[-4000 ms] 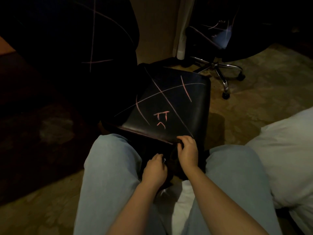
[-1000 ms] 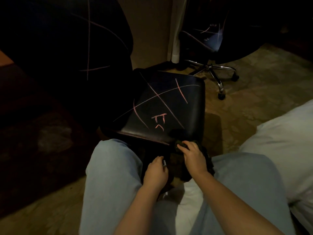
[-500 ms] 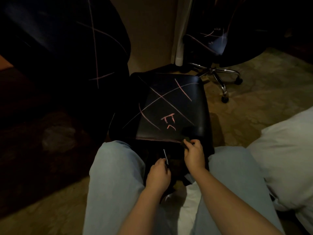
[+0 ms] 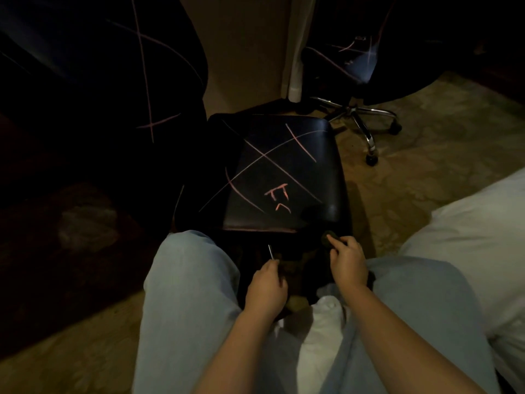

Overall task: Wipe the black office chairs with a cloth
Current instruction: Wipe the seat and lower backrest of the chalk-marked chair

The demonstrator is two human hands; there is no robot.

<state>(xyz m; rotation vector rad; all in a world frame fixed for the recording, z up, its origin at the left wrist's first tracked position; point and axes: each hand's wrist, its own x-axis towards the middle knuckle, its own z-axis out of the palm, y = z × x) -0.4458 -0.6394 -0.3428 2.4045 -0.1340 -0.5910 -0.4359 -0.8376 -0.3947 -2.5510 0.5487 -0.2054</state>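
Observation:
A black office chair seat (image 4: 284, 172) stands right before my knees, crossed with pink chalk lines and a small pink scribble. Its dark backrest (image 4: 113, 81), also marked, rises at the left. My right hand (image 4: 348, 260) hovers just below the seat's front right corner and pinches a dark bunched cloth (image 4: 326, 239), hard to make out in the gloom. My left hand (image 4: 267, 282) lies between my thighs, fingers curled around a thin pale stick (image 4: 270, 251) that points up toward the seat edge.
A second black office chair (image 4: 355, 61) with pink marks and a chrome wheeled base (image 4: 366, 120) stands at the back right. White bedding (image 4: 468, 237) fills the right side. A white fabric piece (image 4: 321, 322) lies between my legs. Patterned carpet (image 4: 426, 166) covers the floor.
My right hand has slid right and down off the seat's front edge with the dark cloth. The left hand stays between my thighs, still gripping the thin stick.

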